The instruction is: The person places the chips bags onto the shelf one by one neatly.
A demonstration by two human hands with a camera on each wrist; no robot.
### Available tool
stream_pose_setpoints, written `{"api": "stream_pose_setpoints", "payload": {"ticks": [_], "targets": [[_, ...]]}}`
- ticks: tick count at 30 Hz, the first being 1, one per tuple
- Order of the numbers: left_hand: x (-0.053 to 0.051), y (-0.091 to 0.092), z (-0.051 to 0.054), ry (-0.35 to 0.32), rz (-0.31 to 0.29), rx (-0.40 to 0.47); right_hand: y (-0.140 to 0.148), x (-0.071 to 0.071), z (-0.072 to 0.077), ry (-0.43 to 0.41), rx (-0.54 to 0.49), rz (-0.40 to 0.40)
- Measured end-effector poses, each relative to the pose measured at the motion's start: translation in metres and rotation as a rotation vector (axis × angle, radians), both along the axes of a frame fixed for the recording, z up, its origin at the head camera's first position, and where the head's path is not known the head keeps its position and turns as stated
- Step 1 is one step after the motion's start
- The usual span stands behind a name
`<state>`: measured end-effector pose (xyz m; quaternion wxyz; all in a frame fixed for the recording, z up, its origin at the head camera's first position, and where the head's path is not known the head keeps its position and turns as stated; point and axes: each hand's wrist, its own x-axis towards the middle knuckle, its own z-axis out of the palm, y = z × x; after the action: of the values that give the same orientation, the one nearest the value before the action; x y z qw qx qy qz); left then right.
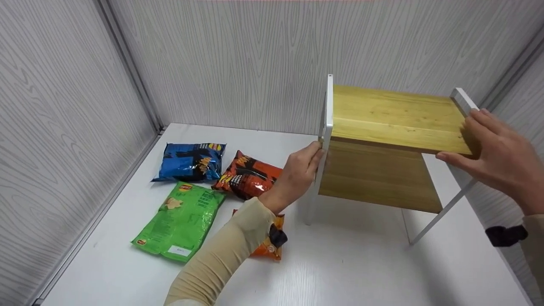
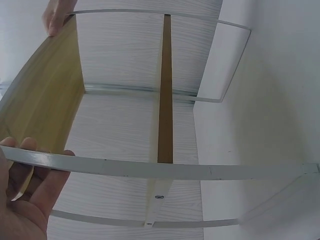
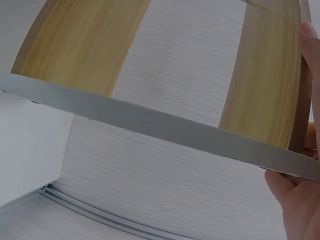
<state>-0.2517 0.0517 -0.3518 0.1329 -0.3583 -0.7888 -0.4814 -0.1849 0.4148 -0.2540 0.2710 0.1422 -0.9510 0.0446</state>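
A two-tier shelf with wooden boards (image 1: 395,119) and a white metal frame (image 1: 329,102) stands at the right of the head view. My left hand (image 1: 295,176) grips the frame's left upright, just below the top board; in the left wrist view its fingers (image 2: 52,185) curl round the white bar (image 2: 125,167). My right hand (image 1: 505,153) holds the top board's right end, thumb at the front edge and fingers over the side rail. In the right wrist view, the right hand (image 3: 300,200) is at the board's corner, partly out of frame.
Left of the shelf on the white table (image 1: 110,255) lie a blue snack bag (image 1: 187,163), a green one (image 1: 182,221), a red one (image 1: 255,172) and an orange one (image 1: 270,250), the last partly behind my left forearm. Grey wood-patterned panels (image 1: 221,63) enclose the table.
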Motion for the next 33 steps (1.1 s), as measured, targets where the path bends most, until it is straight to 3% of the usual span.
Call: {"api": "stream_pose_setpoints", "payload": {"ticks": [4, 12, 18, 21, 25, 33], "targets": [[0.000, -0.001, 0.000, -0.015, 0.002, 0.012, -0.002, -0.001, -0.001, 0.066, 0.028, 0.034], [0.000, -0.007, -0.001, -0.033, -0.039, 0.068, -0.005, 0.000, -0.003, 0.102, 0.040, 0.046], [-0.002, -0.017, -0.012, -0.105, -0.073, 0.106, -0.005, 0.002, -0.003, 0.098, 0.032, 0.033], [-0.007, -0.025, -0.023, -0.112, -0.027, 0.085, -0.005, 0.002, -0.003, 0.092, 0.027, 0.022], [-0.017, -0.040, -0.037, -0.097, 0.091, 0.042, -0.005, 0.001, -0.004, 0.076, 0.008, 0.006], [-0.035, -0.058, -0.062, -0.198, 0.297, -0.075, -0.006, 0.002, -0.003, 0.084, -0.012, 0.011]]}}
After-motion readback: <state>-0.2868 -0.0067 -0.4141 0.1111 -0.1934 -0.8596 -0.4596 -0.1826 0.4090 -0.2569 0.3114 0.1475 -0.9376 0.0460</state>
